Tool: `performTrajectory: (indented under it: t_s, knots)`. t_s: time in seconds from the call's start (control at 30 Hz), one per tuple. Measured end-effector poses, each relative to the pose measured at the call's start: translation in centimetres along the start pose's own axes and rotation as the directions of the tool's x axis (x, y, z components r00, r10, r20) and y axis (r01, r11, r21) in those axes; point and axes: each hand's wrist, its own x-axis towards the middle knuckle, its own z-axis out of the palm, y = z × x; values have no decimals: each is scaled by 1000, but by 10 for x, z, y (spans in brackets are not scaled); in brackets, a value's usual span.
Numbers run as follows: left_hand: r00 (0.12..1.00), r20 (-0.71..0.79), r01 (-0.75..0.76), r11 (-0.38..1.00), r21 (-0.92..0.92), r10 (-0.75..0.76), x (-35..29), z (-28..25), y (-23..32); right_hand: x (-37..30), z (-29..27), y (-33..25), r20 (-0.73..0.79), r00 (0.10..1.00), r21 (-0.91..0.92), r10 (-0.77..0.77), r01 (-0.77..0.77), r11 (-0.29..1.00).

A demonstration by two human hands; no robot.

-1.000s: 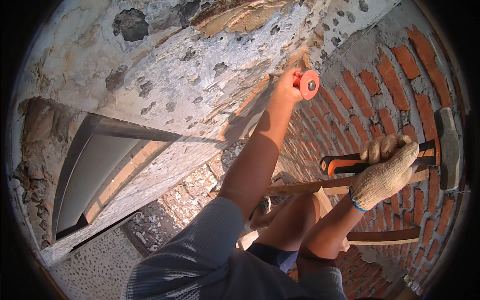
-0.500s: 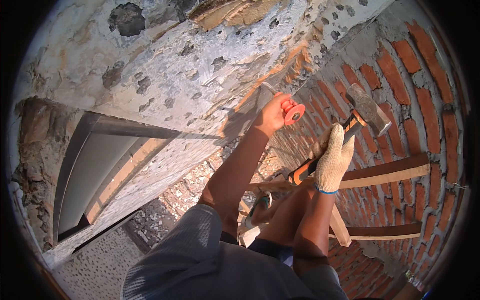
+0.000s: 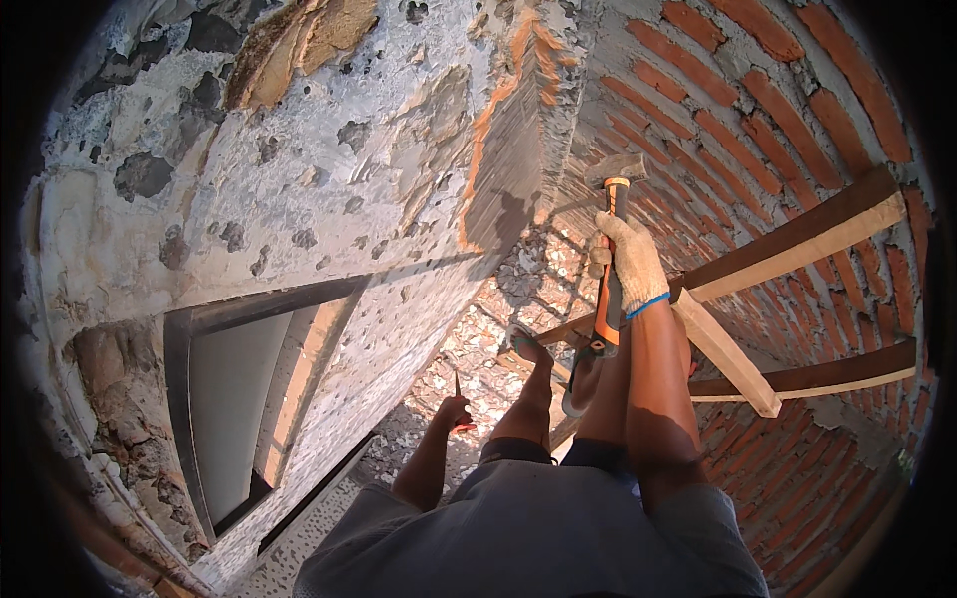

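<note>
The club hammer stands nearly upright in the view, over the rubble beside the brick wall, its grey head pointing away from the person. The gloved right hand is wrapped round the middle of its black-and-orange handle — fingers curled in from the left side, thumb lying up along the shaft toward the head — so the glove hides that stretch of the grip.

The bare left hand hangs low by the left leg, its fingers folded round a chisel; the thin dark shank sticks up above the fist and the red guard shows below it. How tightly those fingers press cannot be told at this size.

A timber beam runs from the brick wall toward the right forearm, which covers part of the woodwork; a short diagonal strut and a lower beam lie just right of that arm. To the left rises the pitted plaster wall with a dark-framed opening; broken rubble covers the ground below.
</note>
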Motion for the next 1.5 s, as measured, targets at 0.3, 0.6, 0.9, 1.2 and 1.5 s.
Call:
performTrajectory:
  t_s: [0.3,0.6,0.9,1.2,1.5]
  knots:
    - [868,276,-480,840,252,414,-51,71,142,10,-9,3,-104,992,-363,77,-110,925]
    - [377,378,-487,528,-696,845,-200,179,354,14,-6,-14,-74,994,-142,81,-91,986]
    - [475,256,-168,372,-913,842,-257,176,473,13,-23,-19,-25,996,-177,-91,85,981]
    - [445,289,-141,384,-912,848,-259,157,473,0,-13,-16,112,963,-274,-243,266,924]
    - [329,277,32,283,-959,903,-257,178,489,-27,18,-17,202,866,-590,-458,481,649]
